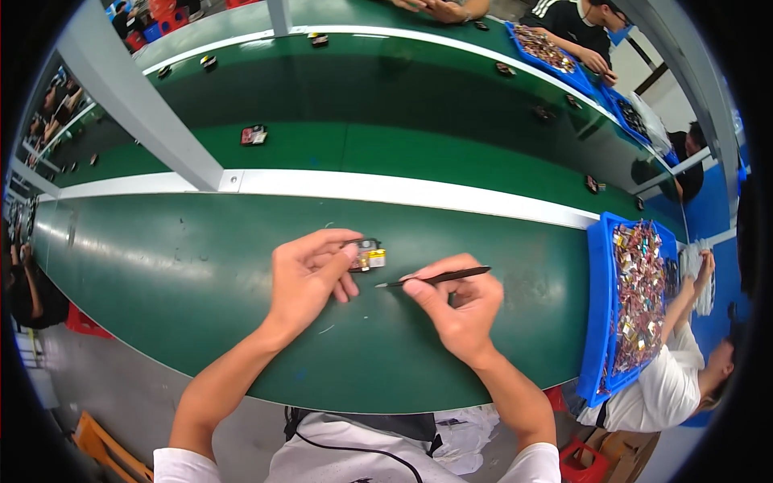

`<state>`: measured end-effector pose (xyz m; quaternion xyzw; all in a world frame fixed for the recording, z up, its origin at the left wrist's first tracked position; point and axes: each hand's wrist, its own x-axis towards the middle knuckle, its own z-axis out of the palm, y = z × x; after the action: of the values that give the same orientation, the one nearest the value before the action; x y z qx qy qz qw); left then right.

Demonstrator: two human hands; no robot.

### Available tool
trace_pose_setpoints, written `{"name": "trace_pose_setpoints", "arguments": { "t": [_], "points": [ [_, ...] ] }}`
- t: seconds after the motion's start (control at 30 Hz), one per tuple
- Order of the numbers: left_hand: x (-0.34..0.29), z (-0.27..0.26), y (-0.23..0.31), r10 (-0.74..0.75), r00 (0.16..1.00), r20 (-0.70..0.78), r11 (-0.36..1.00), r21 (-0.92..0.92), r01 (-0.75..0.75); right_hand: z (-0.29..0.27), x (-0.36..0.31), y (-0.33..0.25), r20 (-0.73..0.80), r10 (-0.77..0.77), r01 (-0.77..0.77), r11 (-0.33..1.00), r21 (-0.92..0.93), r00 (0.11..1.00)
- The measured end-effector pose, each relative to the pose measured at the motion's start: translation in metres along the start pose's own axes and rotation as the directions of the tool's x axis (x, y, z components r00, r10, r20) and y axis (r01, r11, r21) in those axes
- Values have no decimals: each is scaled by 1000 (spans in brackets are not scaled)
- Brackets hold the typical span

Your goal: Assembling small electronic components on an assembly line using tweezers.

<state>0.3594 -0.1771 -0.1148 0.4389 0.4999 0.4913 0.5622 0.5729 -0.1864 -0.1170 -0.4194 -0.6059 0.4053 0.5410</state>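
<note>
As module (372,253) juts rightward from gripping left hand (304,272) | right hand (463,310) grasps black tool (452,275)

Left hand (306,278) over the middle of the worktable (185,274), device (372,256) in its fingers, tool (455,275) in the right hand (465,315) just to the right, tray (597,310) of parts (640,294) at the right end, rail (386,188) behind, scattered devices (254,135) on a second surface (378,149) beyond it.

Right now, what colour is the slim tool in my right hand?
The slim tool is mostly black; see head view.
</note>
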Motion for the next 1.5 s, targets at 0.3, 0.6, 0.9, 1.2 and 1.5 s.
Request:
{"name": "trace_pose_setpoints", "arguments": {
  "t": [0.3,0.6,0.9,1.2,1.5],
  "points": [
    [-8,5,-6,22,1000,15,996,82,-23,6,0,5,-9,-39,38,992,-119,999],
    [-10,8,-12,88,995,47,984,149,-95,7,2,5,20,-79,81,964,-254,997],
    [-13,11,-15,255,961,105,925,264,-274,4,4,4,56,67,-57,986,-157,996],
    [-14,11,-9,200,971,129,965,148,-218,2,9,-1,67,399,-404,893,200,914],
    [-14,11,-8,182,974,138,964,168,-204,-1,9,1,106,414,-427,886,181,904]
  ]
}}
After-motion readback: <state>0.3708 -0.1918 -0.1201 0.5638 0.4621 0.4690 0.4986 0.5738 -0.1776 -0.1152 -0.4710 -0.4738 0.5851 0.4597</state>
